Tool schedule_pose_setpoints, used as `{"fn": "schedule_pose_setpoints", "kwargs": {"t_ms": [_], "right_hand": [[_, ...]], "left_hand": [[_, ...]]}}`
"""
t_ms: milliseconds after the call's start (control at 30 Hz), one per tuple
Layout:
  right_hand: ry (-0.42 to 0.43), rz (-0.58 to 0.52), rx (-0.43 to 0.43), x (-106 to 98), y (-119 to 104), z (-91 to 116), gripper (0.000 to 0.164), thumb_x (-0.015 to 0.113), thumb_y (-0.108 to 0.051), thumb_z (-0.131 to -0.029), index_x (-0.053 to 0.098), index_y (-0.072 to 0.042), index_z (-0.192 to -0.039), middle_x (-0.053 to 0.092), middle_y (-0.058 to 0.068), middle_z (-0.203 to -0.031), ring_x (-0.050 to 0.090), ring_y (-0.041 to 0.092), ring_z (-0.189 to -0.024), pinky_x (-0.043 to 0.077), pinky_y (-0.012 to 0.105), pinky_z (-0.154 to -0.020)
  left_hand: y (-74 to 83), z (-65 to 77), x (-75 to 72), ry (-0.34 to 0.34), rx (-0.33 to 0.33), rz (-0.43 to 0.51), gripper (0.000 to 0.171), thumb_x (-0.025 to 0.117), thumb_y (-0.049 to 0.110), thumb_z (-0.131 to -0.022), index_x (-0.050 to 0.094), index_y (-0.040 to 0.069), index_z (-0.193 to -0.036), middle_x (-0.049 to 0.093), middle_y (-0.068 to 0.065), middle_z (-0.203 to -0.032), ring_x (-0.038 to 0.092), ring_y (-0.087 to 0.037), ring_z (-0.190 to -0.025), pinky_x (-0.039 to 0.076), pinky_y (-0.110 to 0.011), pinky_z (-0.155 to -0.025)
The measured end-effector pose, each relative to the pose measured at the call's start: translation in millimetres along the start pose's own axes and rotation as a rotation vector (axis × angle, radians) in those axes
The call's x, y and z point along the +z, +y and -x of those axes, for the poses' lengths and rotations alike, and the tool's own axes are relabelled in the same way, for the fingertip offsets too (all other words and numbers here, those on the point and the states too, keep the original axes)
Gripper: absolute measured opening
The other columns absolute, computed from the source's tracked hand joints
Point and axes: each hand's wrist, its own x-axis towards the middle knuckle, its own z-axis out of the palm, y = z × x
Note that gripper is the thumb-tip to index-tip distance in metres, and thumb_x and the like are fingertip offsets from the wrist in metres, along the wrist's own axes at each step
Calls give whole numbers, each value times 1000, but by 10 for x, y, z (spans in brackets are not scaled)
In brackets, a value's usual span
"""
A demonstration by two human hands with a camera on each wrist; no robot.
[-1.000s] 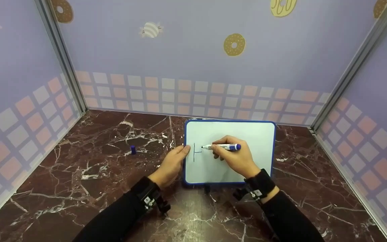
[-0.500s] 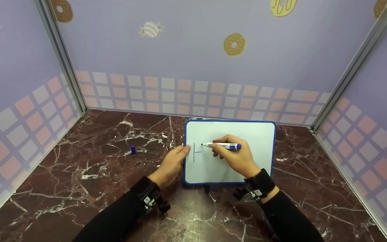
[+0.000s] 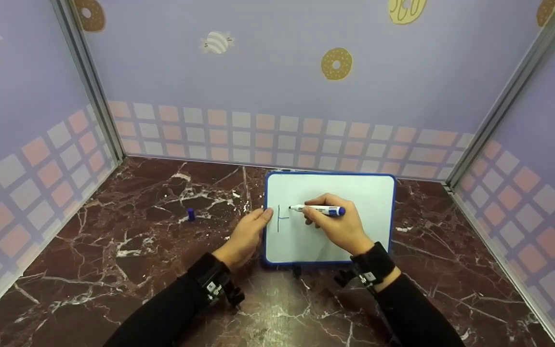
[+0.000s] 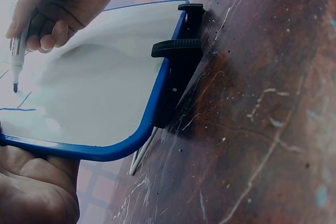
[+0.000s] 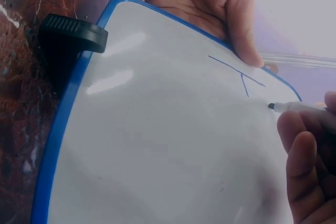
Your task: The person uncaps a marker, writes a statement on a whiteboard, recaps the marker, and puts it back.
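Note:
A whiteboard point(image 3: 328, 187) with a blue frame leans back on a black stand, whose hooks point(image 4: 177, 48) catch its lower edge. My left hand point(image 3: 244, 235) grips the board's left edge, thumb on the front face, other fingers mostly hidden behind. Between the thumb and fingers of my right hand point(image 3: 342, 225) is a white marker point(image 3: 323, 209) with a blue end, its dark tip pointing left. Left of that tip are blue lines point(image 5: 237, 71): one long upright stroke and a short one branching right. Whether the tip touches the board I cannot tell.
A small blue marker cap point(image 3: 191, 214) stands on the dark red marbled tabletop point(image 3: 162, 260), left of the board. Patterned walls point(image 3: 268, 86) with metal corner posts enclose the table at the back and both sides.
Over the last second the marker tip has shifted slightly upward in the head view, with little motion in the latest half second. My left hand and the whiteboard stay in place.

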Motion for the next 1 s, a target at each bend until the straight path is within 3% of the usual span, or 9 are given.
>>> {"fn": "schedule_pose_setpoints", "kwargs": {"t_ms": [767,1000], "right_hand": [[-48,30,26,-7,-14,16,4,84,-9,-102,83,-6,-104,81,4,-85,76,22,-71,60,26,-60],[-71,21,30,-11,-7,21,6,83,-8,-102,82,-1,-103,81,8,-85,77,21,-70,59,23,-59]], "left_hand": [[-9,-5,-12,-2,-12,3,41,45,30,-122,58,-8,-127,78,-13,-105,77,-23,-92,67,-40,-83],[-4,-3,-12,-20,-6,15,43,45,30,-122,57,-10,-131,77,-15,-108,77,-23,-96,67,-40,-84]]}}
